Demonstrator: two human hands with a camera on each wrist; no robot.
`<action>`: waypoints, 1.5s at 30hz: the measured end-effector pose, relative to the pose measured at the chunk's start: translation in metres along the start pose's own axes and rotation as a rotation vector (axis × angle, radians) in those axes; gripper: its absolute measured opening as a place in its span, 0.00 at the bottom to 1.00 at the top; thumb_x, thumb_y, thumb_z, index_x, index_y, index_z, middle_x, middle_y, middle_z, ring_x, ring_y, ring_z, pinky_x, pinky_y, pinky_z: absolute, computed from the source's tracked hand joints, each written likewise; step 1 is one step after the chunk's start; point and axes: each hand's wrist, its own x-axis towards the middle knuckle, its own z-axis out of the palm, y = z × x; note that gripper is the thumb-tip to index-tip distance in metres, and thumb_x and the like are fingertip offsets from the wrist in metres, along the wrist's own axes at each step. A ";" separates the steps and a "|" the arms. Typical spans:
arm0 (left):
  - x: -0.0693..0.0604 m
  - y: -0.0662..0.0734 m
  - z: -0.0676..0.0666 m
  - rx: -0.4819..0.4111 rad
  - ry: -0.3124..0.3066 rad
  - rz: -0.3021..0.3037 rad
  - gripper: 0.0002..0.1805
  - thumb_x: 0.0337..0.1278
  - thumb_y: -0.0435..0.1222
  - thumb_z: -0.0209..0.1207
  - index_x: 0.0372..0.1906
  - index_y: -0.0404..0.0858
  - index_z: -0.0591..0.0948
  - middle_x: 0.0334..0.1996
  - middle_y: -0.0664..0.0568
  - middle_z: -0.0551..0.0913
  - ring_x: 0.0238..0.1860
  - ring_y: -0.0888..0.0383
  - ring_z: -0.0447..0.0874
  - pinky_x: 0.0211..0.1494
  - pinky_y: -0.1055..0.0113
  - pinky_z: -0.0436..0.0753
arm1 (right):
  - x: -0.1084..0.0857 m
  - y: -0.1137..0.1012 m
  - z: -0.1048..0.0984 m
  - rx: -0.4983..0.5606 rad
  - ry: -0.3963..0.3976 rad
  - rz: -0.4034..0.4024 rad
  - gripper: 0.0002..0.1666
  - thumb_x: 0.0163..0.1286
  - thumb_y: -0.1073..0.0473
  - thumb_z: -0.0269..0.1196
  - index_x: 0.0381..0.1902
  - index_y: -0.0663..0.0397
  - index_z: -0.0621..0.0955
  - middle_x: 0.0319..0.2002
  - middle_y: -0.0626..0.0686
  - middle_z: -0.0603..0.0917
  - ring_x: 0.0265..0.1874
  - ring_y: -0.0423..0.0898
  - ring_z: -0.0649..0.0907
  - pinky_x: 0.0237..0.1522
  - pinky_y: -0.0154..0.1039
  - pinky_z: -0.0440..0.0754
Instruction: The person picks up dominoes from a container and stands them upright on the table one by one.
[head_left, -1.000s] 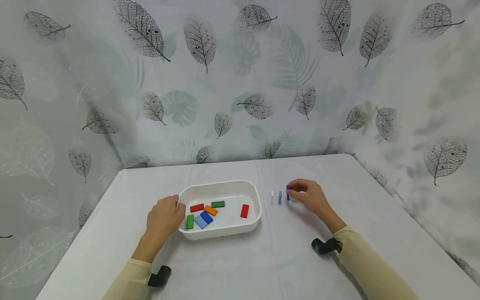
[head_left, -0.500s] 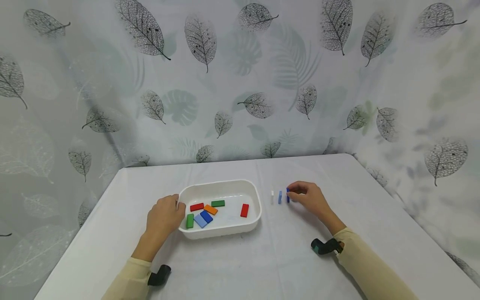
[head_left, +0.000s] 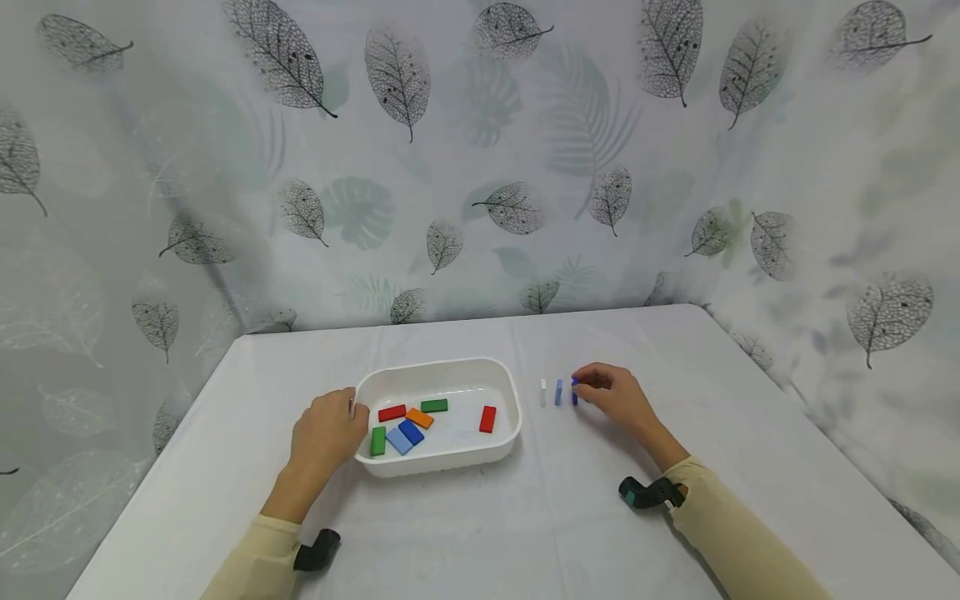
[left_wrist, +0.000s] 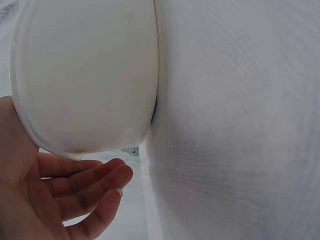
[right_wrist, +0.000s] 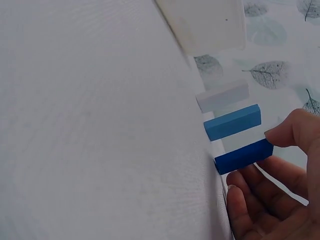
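Note:
In the head view a white tray (head_left: 442, 462) holds several flat blocks: red (head_left: 487, 419), green (head_left: 378, 441), orange (head_left: 420, 417), blue and light blue. At its left end my left hand (head_left: 324, 437) grips the rim, thumb on the near side of the wall; the left wrist view shows the fingers curled beside the tray's outer wall (left_wrist: 90, 75). Right of the tray, a white block (right_wrist: 222, 97), a light blue block (right_wrist: 233, 122) and a dark blue block (right_wrist: 242, 157) stand upright in a row, apart. My right hand (head_left: 617, 402) pinches the dark blue one by its upper end.
A white cloth covers the table (head_left: 465, 533). Behind it and at both sides hangs a curtain (head_left: 450, 167) printed with leaves. Each sleeve has a black device at the wrist, the left one (head_left: 318, 550) near the table's front.
Compared with a second ago, the right hand and the dark blue block are slightly lower, now level with the other standing blocks. The left hand keeps its hold on the tray.

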 end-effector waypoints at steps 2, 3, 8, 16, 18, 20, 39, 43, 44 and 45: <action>0.000 0.000 0.000 0.000 0.001 0.000 0.18 0.69 0.37 0.56 0.51 0.25 0.82 0.34 0.39 0.85 0.26 0.49 0.79 0.27 0.58 0.84 | 0.000 0.001 0.000 0.005 0.004 0.000 0.12 0.71 0.62 0.68 0.50 0.62 0.86 0.45 0.54 0.88 0.41 0.49 0.85 0.38 0.37 0.81; -0.001 0.001 0.000 0.000 0.002 0.001 0.19 0.68 0.37 0.56 0.52 0.25 0.82 0.35 0.38 0.85 0.26 0.49 0.79 0.28 0.58 0.85 | -0.001 0.001 0.000 0.008 0.005 -0.001 0.12 0.71 0.63 0.68 0.50 0.62 0.86 0.45 0.54 0.88 0.40 0.49 0.85 0.37 0.36 0.81; -0.001 0.000 -0.001 0.004 0.007 0.004 0.19 0.68 0.37 0.56 0.53 0.25 0.82 0.37 0.37 0.86 0.27 0.49 0.80 0.29 0.57 0.86 | -0.001 0.002 0.001 0.021 0.002 -0.014 0.12 0.71 0.64 0.67 0.50 0.62 0.86 0.46 0.55 0.88 0.40 0.49 0.85 0.38 0.36 0.81; -0.002 0.001 -0.002 0.008 0.000 0.006 0.19 0.69 0.37 0.56 0.54 0.24 0.82 0.38 0.36 0.86 0.27 0.49 0.80 0.29 0.56 0.87 | -0.001 0.001 0.001 -0.002 -0.004 -0.015 0.11 0.72 0.64 0.65 0.50 0.59 0.87 0.47 0.53 0.88 0.42 0.49 0.85 0.43 0.38 0.83; -0.002 0.001 -0.002 0.006 0.000 0.007 0.19 0.69 0.37 0.56 0.53 0.24 0.82 0.37 0.37 0.86 0.26 0.49 0.80 0.29 0.56 0.87 | -0.001 0.001 0.001 -0.003 -0.005 -0.012 0.11 0.72 0.64 0.65 0.50 0.58 0.87 0.47 0.53 0.88 0.43 0.49 0.85 0.44 0.39 0.83; -0.002 0.000 -0.002 0.006 -0.001 0.010 0.19 0.69 0.37 0.56 0.53 0.24 0.82 0.37 0.36 0.86 0.27 0.49 0.80 0.30 0.55 0.87 | -0.001 0.000 0.001 0.008 -0.007 -0.010 0.12 0.72 0.64 0.64 0.51 0.59 0.86 0.48 0.53 0.88 0.44 0.50 0.85 0.45 0.40 0.83; -0.002 0.000 -0.003 0.020 -0.004 0.007 0.20 0.68 0.37 0.56 0.53 0.24 0.82 0.37 0.37 0.85 0.27 0.48 0.80 0.31 0.54 0.87 | 0.012 -0.044 -0.016 -0.044 0.082 -0.042 0.12 0.75 0.60 0.65 0.53 0.58 0.85 0.47 0.54 0.88 0.49 0.52 0.85 0.52 0.53 0.80; -0.001 0.000 -0.002 0.020 -0.006 0.005 0.20 0.69 0.37 0.56 0.54 0.24 0.81 0.38 0.36 0.85 0.27 0.48 0.80 0.31 0.54 0.87 | 0.017 -0.060 -0.012 -0.031 0.079 -0.083 0.13 0.73 0.61 0.67 0.52 0.59 0.85 0.47 0.54 0.88 0.49 0.52 0.85 0.52 0.54 0.81; -0.001 0.000 -0.001 0.019 -0.006 0.005 0.20 0.69 0.37 0.56 0.54 0.24 0.81 0.37 0.36 0.85 0.27 0.48 0.80 0.31 0.54 0.87 | 0.018 -0.065 -0.010 -0.029 0.075 -0.095 0.12 0.72 0.61 0.67 0.51 0.58 0.86 0.47 0.54 0.88 0.50 0.52 0.85 0.52 0.54 0.82; -0.001 0.000 -0.001 0.015 -0.004 0.006 0.20 0.69 0.37 0.56 0.54 0.24 0.81 0.38 0.36 0.85 0.27 0.48 0.80 0.31 0.54 0.87 | 0.019 -0.069 -0.009 -0.027 0.069 -0.108 0.12 0.72 0.61 0.67 0.51 0.58 0.86 0.47 0.53 0.88 0.50 0.52 0.85 0.52 0.54 0.82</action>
